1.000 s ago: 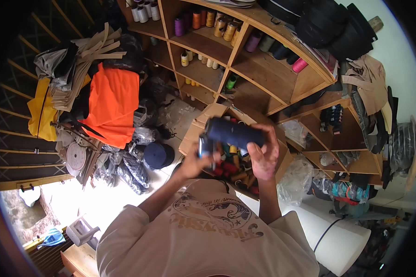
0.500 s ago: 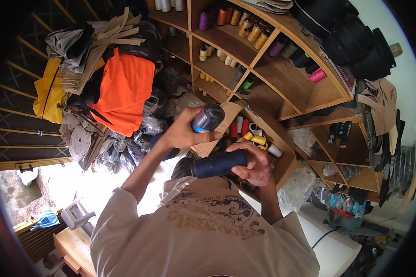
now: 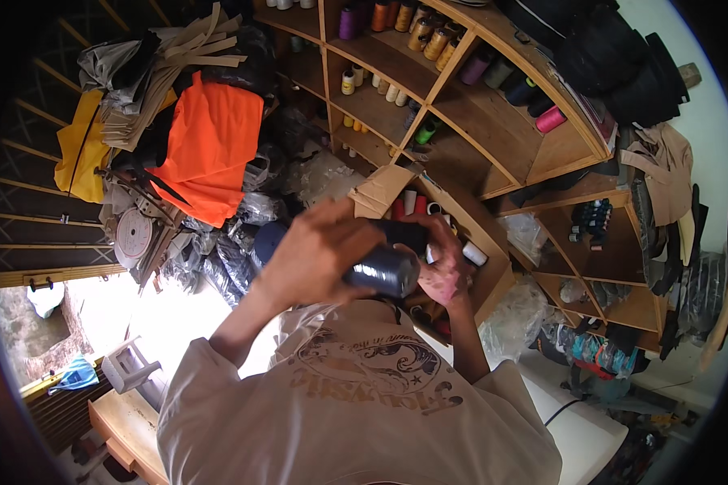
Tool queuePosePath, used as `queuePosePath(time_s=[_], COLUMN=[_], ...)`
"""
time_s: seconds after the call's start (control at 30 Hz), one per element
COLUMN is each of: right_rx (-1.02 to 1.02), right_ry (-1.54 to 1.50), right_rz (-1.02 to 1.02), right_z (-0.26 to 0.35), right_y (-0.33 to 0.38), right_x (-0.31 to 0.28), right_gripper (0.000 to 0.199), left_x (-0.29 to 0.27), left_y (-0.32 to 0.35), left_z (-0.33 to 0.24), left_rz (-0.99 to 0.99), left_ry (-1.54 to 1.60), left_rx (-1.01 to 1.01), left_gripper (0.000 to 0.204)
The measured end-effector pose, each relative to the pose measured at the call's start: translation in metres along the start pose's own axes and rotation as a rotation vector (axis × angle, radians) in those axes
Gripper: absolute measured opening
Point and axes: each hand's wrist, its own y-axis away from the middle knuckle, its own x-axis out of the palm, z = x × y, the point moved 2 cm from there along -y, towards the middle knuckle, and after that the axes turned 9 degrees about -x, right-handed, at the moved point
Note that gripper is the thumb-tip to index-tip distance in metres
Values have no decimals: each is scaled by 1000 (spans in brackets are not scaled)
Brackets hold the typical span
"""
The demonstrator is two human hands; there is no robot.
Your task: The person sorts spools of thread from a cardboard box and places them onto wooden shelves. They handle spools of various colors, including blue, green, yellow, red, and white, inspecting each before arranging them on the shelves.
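Brown wooden compartmented shelving (image 3: 485, 125) is standing ahead; lower brown wooden cubbyholes (image 3: 554, 230) are standing right, near a pale wall (image 3: 710, 129). A dark yellow-barred lattice gate (image 3: 44, 237) is lining the left; bright light is washing the pale floor (image 3: 190, 305).

Brought the shiny dark spool (image 3: 390, 272) in the left hand (image 3: 319, 255) down nearer the shirt, its end now tipped toward the right hand (image 3: 445, 260). Shifted the navy spool (image 3: 404, 234) outward, toward the carton's (image 3: 479, 225) flapped edge. Swapped their order since half a second ago, closing the gap. Covered the carton's yellow spools.
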Motion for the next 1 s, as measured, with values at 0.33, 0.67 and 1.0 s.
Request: queuePosePath(time_s=[0.33, 0.67, 1.0], right_rx=[21, 195, 47], right_ry=[-394, -135, -492], right_rz=[-63, -49, -239], right_z=[49, 16, 42], right_y=[12, 31, 34], right_x=[-22, -30, -21], right_gripper=[41, 33, 40], left_x=[128, 20, 129], left_y=[29, 20, 45], left_z=[71, -34, 48], left_rz=[217, 145, 81], left_ry=[1262, 219, 1301], left_rx=[-763, -49, -704], left_gripper=[28, 52, 32])
